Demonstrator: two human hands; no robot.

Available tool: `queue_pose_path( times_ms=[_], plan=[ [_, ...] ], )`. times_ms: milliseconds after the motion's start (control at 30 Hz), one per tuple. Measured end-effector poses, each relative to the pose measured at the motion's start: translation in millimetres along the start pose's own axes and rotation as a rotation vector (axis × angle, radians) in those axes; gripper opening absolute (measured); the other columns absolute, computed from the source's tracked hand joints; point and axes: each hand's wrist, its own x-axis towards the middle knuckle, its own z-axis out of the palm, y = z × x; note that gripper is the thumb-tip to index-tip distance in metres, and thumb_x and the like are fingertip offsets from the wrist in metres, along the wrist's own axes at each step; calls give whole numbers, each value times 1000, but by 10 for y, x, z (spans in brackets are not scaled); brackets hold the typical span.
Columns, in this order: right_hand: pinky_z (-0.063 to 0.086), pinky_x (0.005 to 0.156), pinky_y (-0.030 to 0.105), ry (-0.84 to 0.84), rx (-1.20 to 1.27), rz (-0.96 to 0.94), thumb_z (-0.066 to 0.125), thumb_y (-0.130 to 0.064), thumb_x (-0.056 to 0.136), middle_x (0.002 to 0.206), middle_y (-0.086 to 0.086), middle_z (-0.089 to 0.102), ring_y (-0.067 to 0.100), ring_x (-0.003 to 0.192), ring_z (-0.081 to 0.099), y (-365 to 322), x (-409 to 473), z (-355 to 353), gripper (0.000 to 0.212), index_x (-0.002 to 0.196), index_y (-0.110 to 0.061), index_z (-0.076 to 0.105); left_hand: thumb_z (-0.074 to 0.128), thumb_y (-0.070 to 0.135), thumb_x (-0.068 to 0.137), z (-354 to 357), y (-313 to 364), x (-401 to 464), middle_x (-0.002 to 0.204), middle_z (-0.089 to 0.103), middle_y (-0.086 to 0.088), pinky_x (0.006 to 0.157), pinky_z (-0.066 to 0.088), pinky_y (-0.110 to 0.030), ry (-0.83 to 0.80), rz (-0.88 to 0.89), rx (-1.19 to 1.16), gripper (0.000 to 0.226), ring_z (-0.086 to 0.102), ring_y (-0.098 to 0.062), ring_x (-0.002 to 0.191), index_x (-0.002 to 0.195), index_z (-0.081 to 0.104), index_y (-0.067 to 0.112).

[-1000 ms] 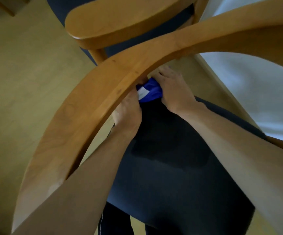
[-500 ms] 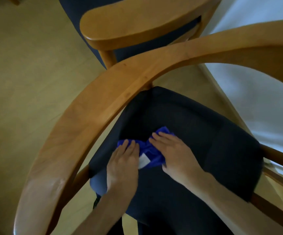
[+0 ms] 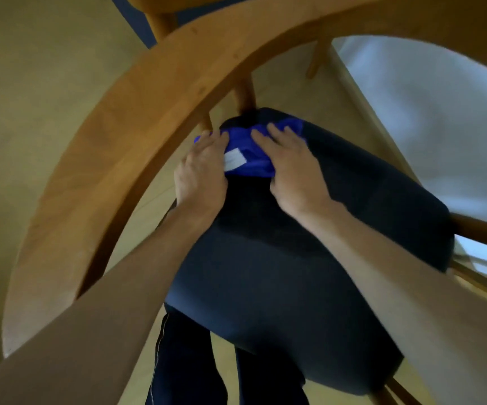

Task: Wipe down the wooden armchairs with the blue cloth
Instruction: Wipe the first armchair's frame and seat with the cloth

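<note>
**Both hands on the cloth at the seat's far edge**

We press the blue cloth [image 3: 249, 153] flat under our left hand [image 3: 203, 168] and right hand [image 3: 290, 168], fingers straight — gripping nothing. It lies crosswise above centre frame on the dark seat [image 3: 280, 273]; the curved wooden armrest [image 3: 125, 135] crowds the left, open seat lies right.

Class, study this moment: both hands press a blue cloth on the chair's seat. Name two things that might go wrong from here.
1. The blue cloth lies bunched between the left hand and right hand, so it may wipe unevenly.
2. Both hands work at the far edge of the dark seat cushion, under the curved wooden armrest; knuckles might knock the wood.
</note>
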Motion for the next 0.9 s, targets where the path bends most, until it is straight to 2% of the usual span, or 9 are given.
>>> queue_pose_path(
  times_ms=[100, 200, 300, 433, 567, 633, 700, 800, 900],
  plan=[
    [12, 121, 43, -93, -28, -41, 47, -13, 96, 165, 3, 11, 25, 152, 8, -164, -408, 268, 71, 157, -27, 16, 59, -10, 82, -3, -235, -505, 149, 42, -3, 108, 35, -34, -50, -9, -24, 64, 38, -20, 138, 141, 47, 13],
    [9, 122, 45, -163, -8, -43, 36, -20, 96, 166, -1, 8, 22, 152, 3, -350, -859, 499, 66, 158, -27, 12, 66, 0, 81, -22, -388, -971, 156, 31, -1, 116, 22, -33, -232, 7, 164, 74, 23, -16, 145, 147, 35, 16],
    [11, 123, 44, -198, 87, -59, 45, -18, 97, 165, -4, 13, 21, 152, 6, -437, -1127, 605, 66, 157, -29, 17, 65, 13, 86, -89, -460, -1176, 160, 17, 4, 115, 9, -24, -412, 43, 339, 82, 12, -11, 147, 152, 18, 19],
    [19, 122, 34, -42, 271, -27, 62, -1, 84, 158, -5, 33, 18, 147, 25, -262, -1072, 416, 77, 152, -27, 36, 70, -9, 72, -253, -236, -1021, 146, 46, -11, 110, 33, -35, -305, 150, 181, 74, 40, -26, 137, 140, 46, 5],
    [26, 120, 36, 229, 322, 148, 60, 8, 75, 151, 4, 45, 26, 141, 38, 410, -996, -103, 77, 146, -19, 47, 64, -12, 72, -228, 353, -249, 139, 53, -14, 110, 37, -45, -235, 530, 35, 67, 47, -31, 132, 136, 53, 5],
    [27, 118, 38, 248, 266, 188, 58, 5, 79, 150, 7, 46, 28, 139, 41, 847, -947, -365, 72, 146, -18, 46, 63, 2, 80, -149, 789, 215, 137, 56, -9, 108, 37, -40, -319, 699, 71, 60, 49, -26, 129, 138, 51, 14],
    [29, 116, 38, 264, 237, 224, 58, 3, 82, 147, 11, 48, 32, 135, 44, 1219, -890, -564, 68, 146, -16, 46, 61, 13, 85, -8, 1223, 580, 126, 62, -7, 95, 42, -34, -366, 823, 96, 48, 55, -25, 116, 132, 54, 20],
    [31, 114, 39, 278, 210, 375, 60, 4, 84, 145, 13, 48, 34, 132, 45, 1602, -904, -672, 70, 147, -18, 42, 54, 21, 92, 289, 1761, 786, 111, 66, -3, 89, 48, -35, -344, 898, 154, 31, 60, -25, 101, 123, 57, 25],
    [30, 115, 39, 171, 214, 486, 59, 5, 84, 148, 13, 43, 34, 137, 39, 1735, -1048, -509, 69, 147, -16, 41, 48, 17, 95, 611, 1927, 586, 124, 61, -7, 95, 40, -31, -346, 888, 186, 35, 55, -26, 113, 129, 55, 21]
  ],
)
